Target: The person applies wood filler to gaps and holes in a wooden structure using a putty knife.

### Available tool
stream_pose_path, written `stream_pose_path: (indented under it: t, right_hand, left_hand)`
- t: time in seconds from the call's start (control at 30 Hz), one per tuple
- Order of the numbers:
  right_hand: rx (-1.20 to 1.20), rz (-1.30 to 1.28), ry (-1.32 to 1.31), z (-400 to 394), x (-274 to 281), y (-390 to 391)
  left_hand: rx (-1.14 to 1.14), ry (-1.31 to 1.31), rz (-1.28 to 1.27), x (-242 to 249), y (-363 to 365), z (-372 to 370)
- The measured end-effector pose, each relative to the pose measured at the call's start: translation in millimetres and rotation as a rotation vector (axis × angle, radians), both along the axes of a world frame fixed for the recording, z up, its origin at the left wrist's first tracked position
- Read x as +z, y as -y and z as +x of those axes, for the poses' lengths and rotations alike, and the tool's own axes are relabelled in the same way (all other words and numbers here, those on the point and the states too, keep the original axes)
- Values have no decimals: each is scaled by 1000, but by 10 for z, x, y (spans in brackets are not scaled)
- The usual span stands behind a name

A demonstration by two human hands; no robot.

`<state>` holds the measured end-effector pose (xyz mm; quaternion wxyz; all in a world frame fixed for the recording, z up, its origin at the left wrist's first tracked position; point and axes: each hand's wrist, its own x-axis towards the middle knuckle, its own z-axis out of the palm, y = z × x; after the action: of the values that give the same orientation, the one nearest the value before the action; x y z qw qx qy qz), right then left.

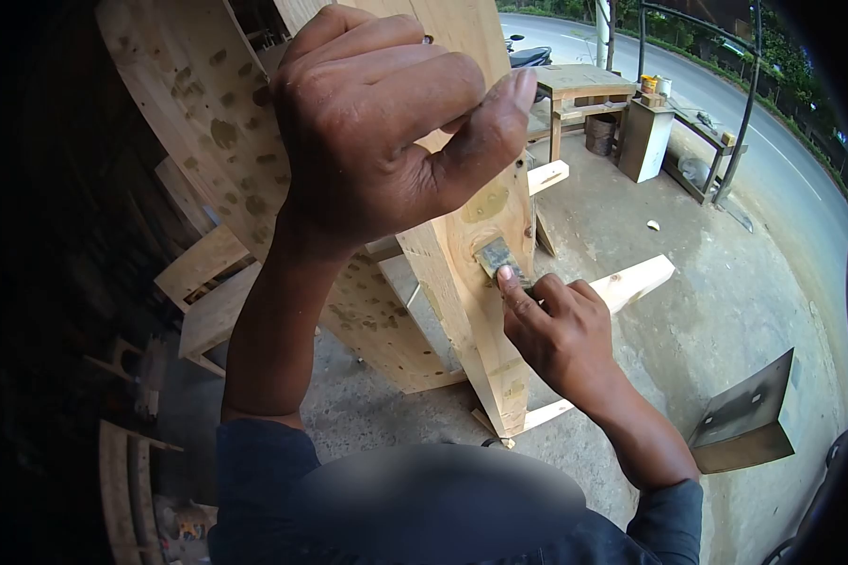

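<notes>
My right hand (pixel 565 334) grips a putty knife (pixel 493 254), its forefinger laid along the flat blade. The blade rests against the face of a pale wooden piece (pixel 481 306), beside a knot and a greenish-brown filler patch (pixel 485 202). Nearer to the camera, my left hand (pixel 386 122) is raised over the upper part of the wood. Its fingers are curled and the thumb is bent towards them; whatever they may hold is hidden. Behind it leans a wide board (pixel 203 113) dotted with many filler patches.
Wooden legs (pixel 636 282) stick out to the right. A bent metal sheet (pixel 744 419) stands on the concrete floor (pixel 707 245). Farther back are a wooden table (pixel 584 80), a bucket (pixel 601 134) and a white cabinet (pixel 645 141). Wooden frames (pixel 217 311) stand at left.
</notes>
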<state>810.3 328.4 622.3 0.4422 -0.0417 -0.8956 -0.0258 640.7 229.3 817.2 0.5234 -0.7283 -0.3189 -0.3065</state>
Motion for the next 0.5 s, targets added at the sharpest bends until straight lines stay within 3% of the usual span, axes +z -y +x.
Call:
stream_pose_path:
  t: [0.2, 0.27, 0.37, 0.5]
  right_hand:
    - [-30, -131, 67, 145, 135, 187]
    - [-7, -72, -42, 52, 135, 116]
    - [-25, -64, -5, 48, 35, 113]
    - [22, -341, -58, 272, -36, 144]
  left_hand:
    - [-4, -30, 35, -26, -24, -68]
    - [-9, -26, 36, -24, -30, -58]
    - [-7, -16, 31, -21, -21, -42]
    - [13, -5, 18, -34, -12, -17]
